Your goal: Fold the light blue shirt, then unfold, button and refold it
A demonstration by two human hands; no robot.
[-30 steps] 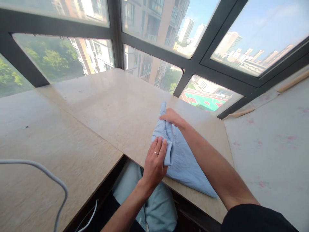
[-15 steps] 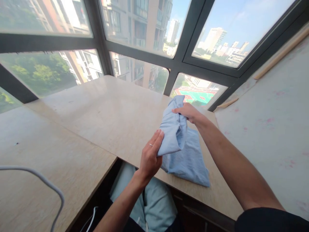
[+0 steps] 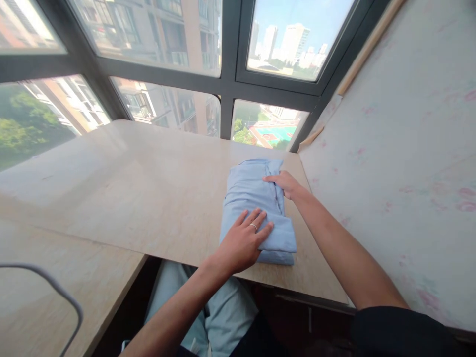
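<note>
L. hand (image 3: pixel 243 243), fingers spread wide, lies on a folded lt.-blue garment (image 3: pixel 243 187) on the desk (image 3: pixel 163 183) nr. the floral wallpaper (image 3: pixel 390 148); R. hand (image 3: pixel 285 183) grips its wall-side edge, thumb on top. Best approach, likely: even palm pressure, edge taut, layers sq. w/ those below.

Light blue cloth (image 3: pixel 253 193), folded into a layered, roughly rectangular bundle, lies on tabletop (image 3: pixel 163 193), just off view centre toward 5 o'clock. Long side runs 12 to 6 o'clock; creases toward 9, layered edges at 3, under-layer peeking out at 6.
</note>
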